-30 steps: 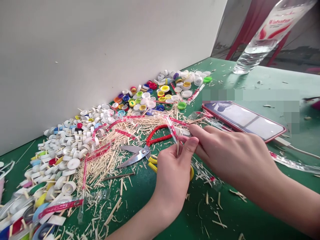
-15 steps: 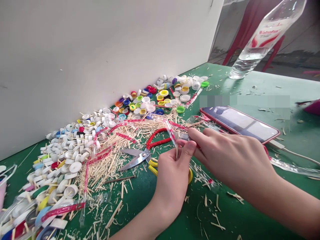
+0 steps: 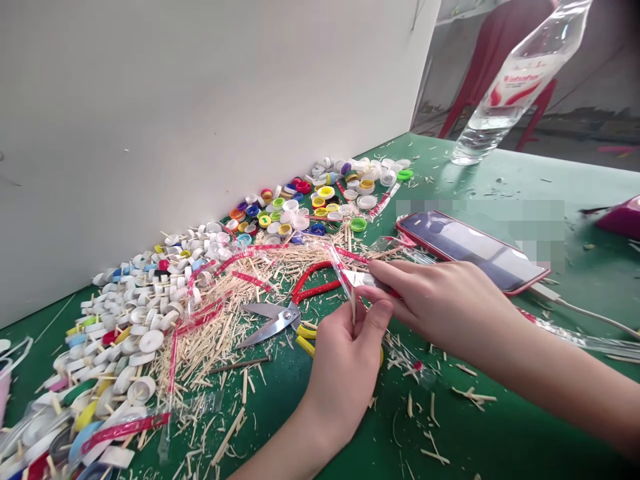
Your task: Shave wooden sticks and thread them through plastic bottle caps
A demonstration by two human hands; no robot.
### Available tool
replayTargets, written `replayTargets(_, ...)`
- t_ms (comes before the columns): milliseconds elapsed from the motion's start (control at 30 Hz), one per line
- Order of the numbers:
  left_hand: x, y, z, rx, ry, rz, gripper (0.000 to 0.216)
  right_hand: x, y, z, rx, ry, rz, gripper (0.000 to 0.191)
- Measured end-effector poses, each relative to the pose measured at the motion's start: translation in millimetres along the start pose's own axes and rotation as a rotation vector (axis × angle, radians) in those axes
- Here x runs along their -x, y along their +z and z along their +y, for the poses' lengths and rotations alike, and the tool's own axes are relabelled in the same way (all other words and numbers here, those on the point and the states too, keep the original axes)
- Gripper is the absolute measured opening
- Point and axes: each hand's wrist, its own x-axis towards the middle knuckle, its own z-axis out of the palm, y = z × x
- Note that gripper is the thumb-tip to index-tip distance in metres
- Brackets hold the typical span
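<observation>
My left hand is closed in a pinch on a short wooden stick held upright, with a yellow cap partly hidden under the palm. My right hand reaches in from the right, its fingers pinched on a clear plastic wrapper with red print just above the stick. Red-handled scissors lie open on the green table just left of my hands, amid a heap of wooden stick pieces.
Many white and coloured bottle caps line the white wall. A red-cased phone with a cable lies right of my hands. A clear water bottle stands at the back. A pink object sits at the right edge.
Both hands stay together on the stick and wrapper; the right fingers have slid slightly left along the wrapper. The camera has tilted a little, shifting the scene downward and left.
</observation>
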Motion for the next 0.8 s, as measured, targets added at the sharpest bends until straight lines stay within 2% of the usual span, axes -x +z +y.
replayTargets(200,-2.6,3.6,3.0,-0.072,-0.006,0.098,0.050,5.5,-3.5,-10.6,0.122,0.121,-0.010,0.057)
replayTargets(333,-3.9,4.4,3.4,-0.104,-0.026,0.107,0.051,8.0,-3.4,-17.5,0.164,0.175,-0.007,0.055)
replayTargets(567,-1.9,8.0,7.6,-0.036,-0.082,0.150,0.056,3.3,-13.6,-9.0,0.202,0.328,0.061,0.062)
replayTargets(667,-2.3,6.4,10.0,-0.034,-0.082,0.113,0.052,1.6,-13.8,-4.3,0.183,0.320,0.081,0.063)
replayTargets(800,-1.9,2.2,9.1,-0.034,-0.064,0.109,0.044,0.7,-6.8,-5.8,0.073,0.195,0.030,0.063)
